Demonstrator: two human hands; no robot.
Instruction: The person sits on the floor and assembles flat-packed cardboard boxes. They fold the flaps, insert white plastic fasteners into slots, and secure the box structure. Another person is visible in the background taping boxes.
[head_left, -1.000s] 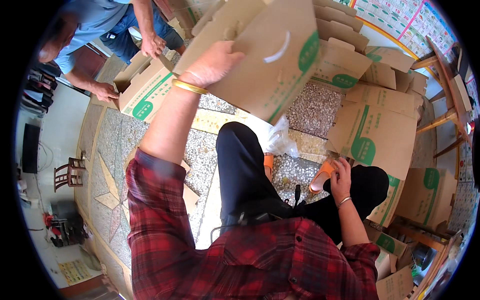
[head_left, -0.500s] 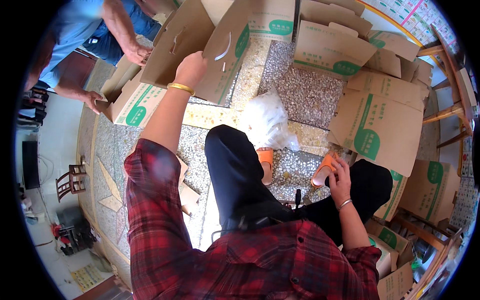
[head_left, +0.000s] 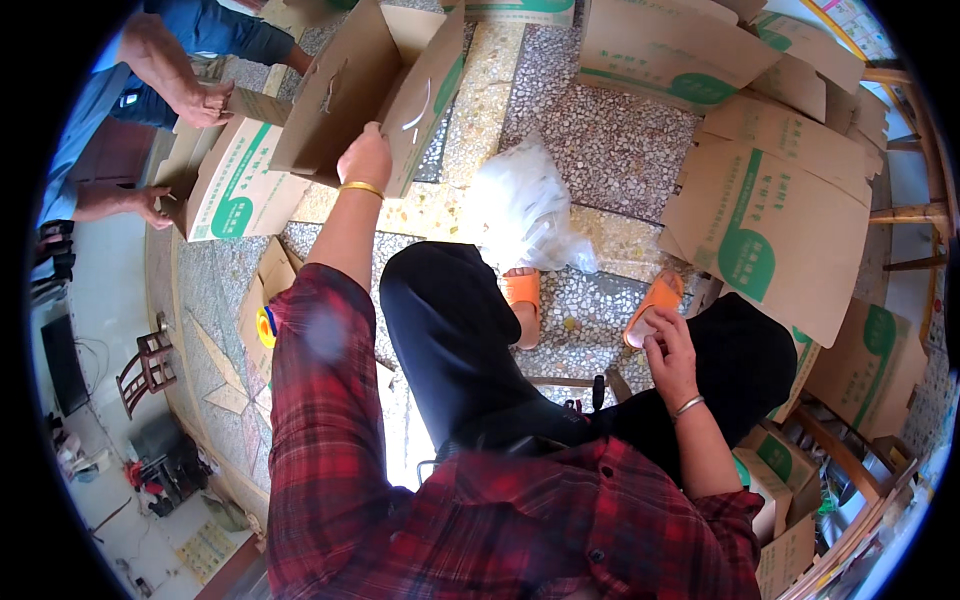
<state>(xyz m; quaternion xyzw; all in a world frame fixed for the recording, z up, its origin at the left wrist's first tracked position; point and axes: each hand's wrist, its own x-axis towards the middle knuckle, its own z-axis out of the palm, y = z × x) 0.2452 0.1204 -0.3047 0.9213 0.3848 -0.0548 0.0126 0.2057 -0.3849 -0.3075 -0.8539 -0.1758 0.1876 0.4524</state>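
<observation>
My left hand [head_left: 366, 160], with a gold bangle at the wrist, is closed on the near edge of an open cardboard box [head_left: 335, 92]. The box stands upright with its inside showing, and a white plastic handle strip [head_left: 420, 105] runs along its right wall. My right hand [head_left: 672, 352], wearing a silver bangle, hovers over my right thigh beside the knee. Its fingers are loosely bent and apart, with nothing visible in them. Between my feet and the boxes lies a clear plastic bag [head_left: 528, 205] with whitish pieces inside.
At the far left, another person's hands [head_left: 205, 105] hold a second open carton [head_left: 238, 185]. Flattened cartons [head_left: 795, 225] are piled on the right beside a wooden chair frame [head_left: 915, 215]. A yellow and blue tape roll [head_left: 266, 327] shows beside my left sleeve.
My left hand and the open box have shifted slightly left and nearer. The other person's upper hand has moved left onto the second carton's flap. My right hand stays by my knee.
</observation>
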